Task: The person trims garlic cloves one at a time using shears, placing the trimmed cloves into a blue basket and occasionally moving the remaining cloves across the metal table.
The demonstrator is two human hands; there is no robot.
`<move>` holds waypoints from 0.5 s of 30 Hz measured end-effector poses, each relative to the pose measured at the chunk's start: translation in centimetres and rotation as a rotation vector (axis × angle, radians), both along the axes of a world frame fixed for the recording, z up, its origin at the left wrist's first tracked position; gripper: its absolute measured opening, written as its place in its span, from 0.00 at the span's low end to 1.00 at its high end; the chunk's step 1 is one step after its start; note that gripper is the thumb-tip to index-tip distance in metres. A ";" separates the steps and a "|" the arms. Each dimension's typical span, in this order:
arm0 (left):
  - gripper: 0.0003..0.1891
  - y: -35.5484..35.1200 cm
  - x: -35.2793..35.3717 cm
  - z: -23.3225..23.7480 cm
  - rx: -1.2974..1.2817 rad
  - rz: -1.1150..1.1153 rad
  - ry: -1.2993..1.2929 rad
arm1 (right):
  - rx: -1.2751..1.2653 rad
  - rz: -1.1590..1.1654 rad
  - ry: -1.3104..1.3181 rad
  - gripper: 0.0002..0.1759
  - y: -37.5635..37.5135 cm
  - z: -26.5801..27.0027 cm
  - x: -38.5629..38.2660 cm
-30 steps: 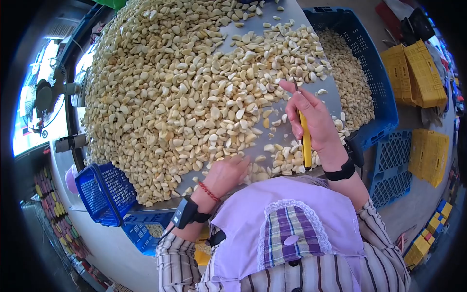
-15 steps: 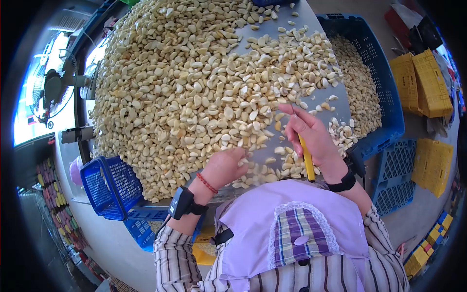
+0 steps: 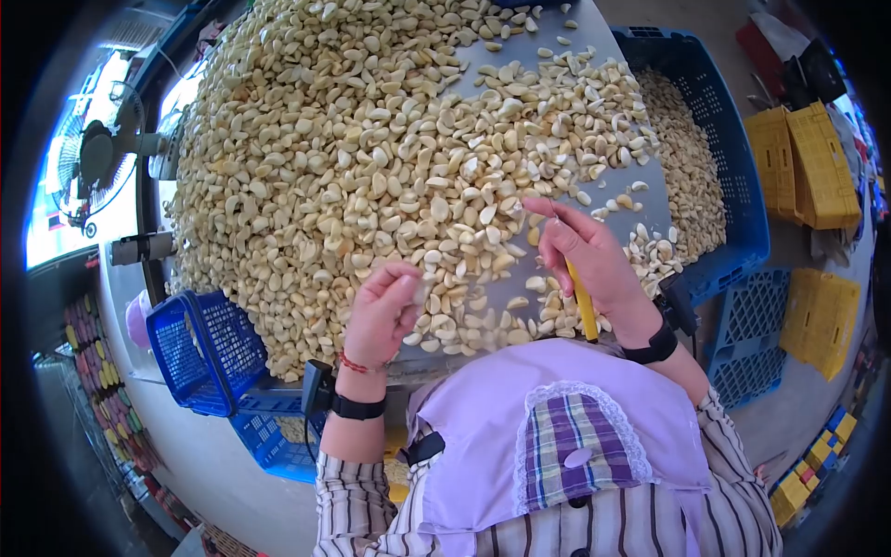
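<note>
Peeled garlic cloves lie in a thick heap over the metal table, thinning toward its right side. My left hand is raised over the near edge of the heap, its fingers pinched. A pale garlic clove shows at those fingertips, partly covered by them. In my right hand is a small knife with a yellow handle, which sticks out below the palm. Its thin blade is hard to make out by the index finger. Loose cloves lie on the metal between both hands.
At the right stands a large blue crate full of cloves. A smaller blue basket sits at the table's left corner. Yellow crates and a blue pallet are on the floor at right; a fan stands at left.
My left hand has moved left and turned upward, away from the cloves near the table's front edge, with a pale clove now showing at its fingertips. The right hand stays nearly in place.
</note>
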State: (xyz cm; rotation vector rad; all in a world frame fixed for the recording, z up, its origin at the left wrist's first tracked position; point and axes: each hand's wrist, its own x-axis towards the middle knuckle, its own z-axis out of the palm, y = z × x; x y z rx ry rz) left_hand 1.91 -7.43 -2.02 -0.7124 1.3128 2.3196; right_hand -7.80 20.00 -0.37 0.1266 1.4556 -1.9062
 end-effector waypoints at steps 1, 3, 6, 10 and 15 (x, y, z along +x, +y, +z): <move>0.04 0.6 0.2 0.0 -0.247 -0.094 -0.024 | 0.001 -0.009 -0.008 0.23 0.0 0.1 0.0; 0.04 2.2 0.1 0.3 -0.622 -0.305 0.305 | 0.004 -0.018 -0.016 0.23 -0.1 0.1 0.0; 0.05 3.9 0.5 -0.5 -1.148 -0.676 0.770 | 0.017 -0.018 -0.015 0.22 -0.2 0.1 0.1; 0.04 5.7 1.9 -2.3 -1.333 -1.070 0.746 | 0.031 0.011 0.015 0.22 -0.3 0.3 0.1; 0.05 6.9 1.0 -1.6 -1.383 -1.345 0.758 | 0.044 0.014 0.027 0.22 -0.7 0.1 0.4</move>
